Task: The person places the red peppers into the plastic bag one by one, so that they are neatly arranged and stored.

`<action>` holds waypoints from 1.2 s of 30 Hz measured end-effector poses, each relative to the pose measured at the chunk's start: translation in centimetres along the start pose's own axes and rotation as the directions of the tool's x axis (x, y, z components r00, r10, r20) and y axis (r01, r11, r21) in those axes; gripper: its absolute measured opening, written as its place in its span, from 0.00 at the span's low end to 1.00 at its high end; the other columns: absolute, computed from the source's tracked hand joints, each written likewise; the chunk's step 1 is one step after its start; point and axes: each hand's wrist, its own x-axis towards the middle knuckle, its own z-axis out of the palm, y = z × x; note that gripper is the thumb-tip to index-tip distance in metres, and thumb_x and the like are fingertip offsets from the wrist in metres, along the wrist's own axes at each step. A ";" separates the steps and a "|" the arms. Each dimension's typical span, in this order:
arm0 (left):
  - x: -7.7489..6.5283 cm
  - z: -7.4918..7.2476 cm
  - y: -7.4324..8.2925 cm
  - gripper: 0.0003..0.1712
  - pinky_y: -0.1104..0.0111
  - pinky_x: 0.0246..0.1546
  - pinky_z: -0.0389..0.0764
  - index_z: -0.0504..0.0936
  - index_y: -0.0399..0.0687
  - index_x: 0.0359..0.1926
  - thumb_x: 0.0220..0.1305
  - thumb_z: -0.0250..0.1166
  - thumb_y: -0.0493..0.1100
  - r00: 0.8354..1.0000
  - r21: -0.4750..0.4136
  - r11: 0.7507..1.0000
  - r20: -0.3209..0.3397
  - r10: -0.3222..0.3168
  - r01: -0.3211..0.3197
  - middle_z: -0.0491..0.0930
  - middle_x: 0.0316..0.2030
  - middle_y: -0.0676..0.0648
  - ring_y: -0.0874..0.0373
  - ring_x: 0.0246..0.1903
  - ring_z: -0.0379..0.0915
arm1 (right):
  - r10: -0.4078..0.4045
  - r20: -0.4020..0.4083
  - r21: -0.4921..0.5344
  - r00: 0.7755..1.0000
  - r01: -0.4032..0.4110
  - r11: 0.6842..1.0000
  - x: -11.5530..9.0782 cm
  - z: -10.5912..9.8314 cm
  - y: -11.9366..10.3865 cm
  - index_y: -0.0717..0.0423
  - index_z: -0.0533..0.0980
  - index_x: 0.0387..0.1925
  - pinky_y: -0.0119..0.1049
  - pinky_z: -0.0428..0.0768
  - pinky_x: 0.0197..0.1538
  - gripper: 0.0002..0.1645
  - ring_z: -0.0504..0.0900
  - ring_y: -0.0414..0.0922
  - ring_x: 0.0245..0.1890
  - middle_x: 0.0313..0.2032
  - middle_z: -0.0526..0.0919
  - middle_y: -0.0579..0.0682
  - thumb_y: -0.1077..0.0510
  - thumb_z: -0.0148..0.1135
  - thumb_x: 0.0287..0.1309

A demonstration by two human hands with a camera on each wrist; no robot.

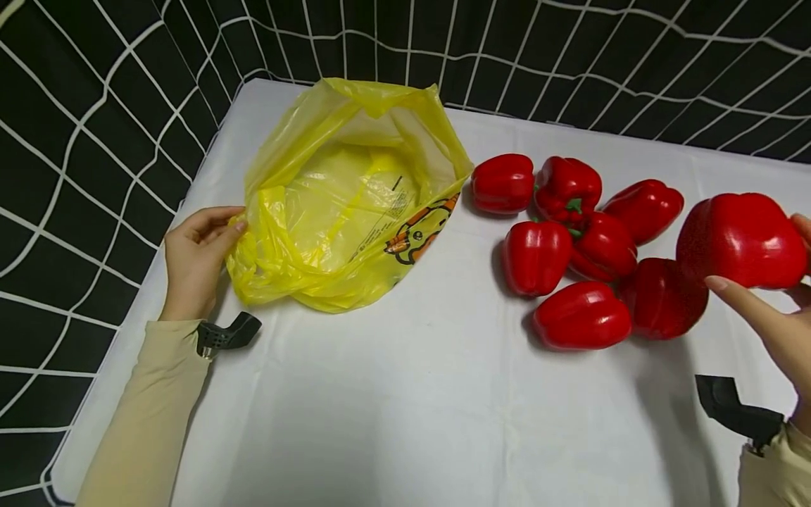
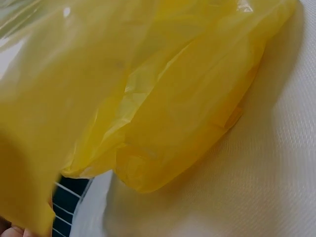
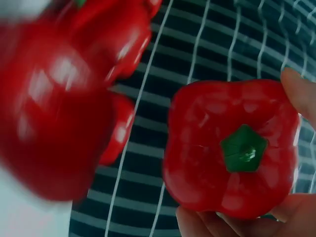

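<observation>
A yellow plastic bag [image 1: 342, 282] with a printed cartoon figure lies with its mouth spread wide on the left part of the table. My left hand [image 1: 199, 253] pinches the bag's left edge between thumb and fingers; in the left wrist view, yellow film [image 2: 187, 108] covers most of that hand. At the far right, my right hand [image 1: 776, 331] grips a red bell pepper [image 1: 747, 239] above the table. The right wrist view shows this held pepper's green stem [image 3: 244, 148], with fingers on opposite sides of it. Several more red bell peppers [image 1: 583, 315] lie grouped right of the bag.
A white cloth [image 1: 405, 408] covers the table. White netting [image 1: 494, 56] over a dark backing stands along the back and left sides. The rearmost left pepper [image 1: 503, 184] lies close to the bag's right edge.
</observation>
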 end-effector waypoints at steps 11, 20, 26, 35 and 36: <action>0.0 -0.2 -0.2 0.09 0.80 0.33 0.78 0.84 0.37 0.40 0.56 0.66 0.29 1.000 0.028 1.000 0.008 -0.005 0.005 0.80 0.34 0.47 0.60 0.31 0.76 | -0.227 0.208 0.204 0.951 0.185 0.961 -1.4 2.8 -6.0 0.48 0.60 0.68 0.21 0.70 0.54 0.53 0.68 0.42 0.59 0.63 0.67 0.50 0.75 0.70 0.41; 0.1 -0.2 -0.1 0.10 0.80 0.35 0.78 0.84 0.36 0.41 0.56 0.66 0.30 1.000 0.028 0.999 0.015 -0.016 0.016 0.80 0.36 0.47 0.60 0.33 0.76 | -0.306 0.348 0.318 0.886 0.195 0.928 -2.3 5.7 -10.8 0.45 0.60 0.68 0.20 0.74 0.47 0.55 0.69 0.43 0.57 0.60 0.70 0.48 0.70 0.74 0.38; 0.0 -0.1 -0.1 0.09 0.80 0.35 0.78 0.84 0.36 0.40 0.56 0.66 0.29 1.000 0.024 1.000 0.025 -0.004 0.003 0.80 0.36 0.47 0.61 0.33 0.77 | -0.400 0.388 0.365 0.831 0.260 0.894 -2.6 7.9 -13.7 0.46 0.60 0.68 0.23 0.74 0.48 0.55 0.69 0.45 0.57 0.61 0.70 0.47 0.66 0.76 0.38; 0.0 0.0 -0.3 0.09 0.79 0.35 0.78 0.84 0.36 0.40 0.56 0.65 0.28 0.999 0.010 1.000 0.030 -0.011 0.010 0.81 0.35 0.47 0.61 0.33 0.78 | -0.499 0.415 0.528 0.761 0.245 0.813 -2.8 12.7 -17.4 0.54 0.61 0.67 0.38 0.76 0.55 0.51 0.69 0.40 0.58 0.61 0.69 0.47 0.63 0.76 0.40; 0.0 0.1 -0.3 0.09 0.79 0.35 0.78 0.84 0.36 0.40 0.56 0.65 0.28 0.999 0.001 1.000 0.030 -0.015 0.015 0.81 0.34 0.47 0.61 0.33 0.78 | -0.501 0.427 0.546 0.753 0.227 0.807 -2.8 13.3 -17.8 0.54 0.61 0.67 0.40 0.76 0.55 0.51 0.68 0.40 0.58 0.61 0.69 0.47 0.63 0.75 0.41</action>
